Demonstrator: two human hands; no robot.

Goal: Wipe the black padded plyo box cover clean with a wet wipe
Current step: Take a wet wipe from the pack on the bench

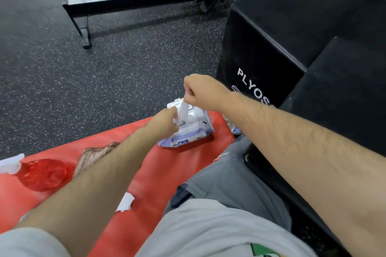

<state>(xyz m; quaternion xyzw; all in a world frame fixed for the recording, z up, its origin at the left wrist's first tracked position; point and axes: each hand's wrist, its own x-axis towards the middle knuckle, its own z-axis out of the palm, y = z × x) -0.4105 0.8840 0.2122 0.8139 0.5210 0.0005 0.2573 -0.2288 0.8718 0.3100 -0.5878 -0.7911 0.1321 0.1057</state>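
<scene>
Gym floor (pixel 104 79), dark speckled rubber, with a black bench frame (pixel 125 3) at the back. A red pad (pixel 150 173) lies low in front of the person.

On the pad's left sit a crumpled red bag (pixel 43 174) and a white scrap (pixel 126 204).

The left hand (pixel 165 120) has its fingers curled onto the wipe pack (pixel 188 135) at the opening, holding it down. The pack lies flat near the pad's far right corner, lid flipped open, printed end toward the camera.

The wipe (pixel 183 110) stands up out of the opening as a narrow strip. Its long axis is near upright, with the lower end in the pack and the top end at the right hand.

The right hand (pixel 200 92) is fisted just above the pack, thumb and fingers pinching the wipe's top.

The plyo box (pixel 282 33) stands on the floor to the right, apart from both hands. Its lettered side faces left and toward the camera, padded top up. Its long axis seems to run away toward upper right, but the frame crops it. A lower black block (pixel 344 89) sits in front of it.

Progress is early. The wipe is only partly out and nothing touches the box. Left to do: free the wipe, reach right, and wipe the cover.
</scene>
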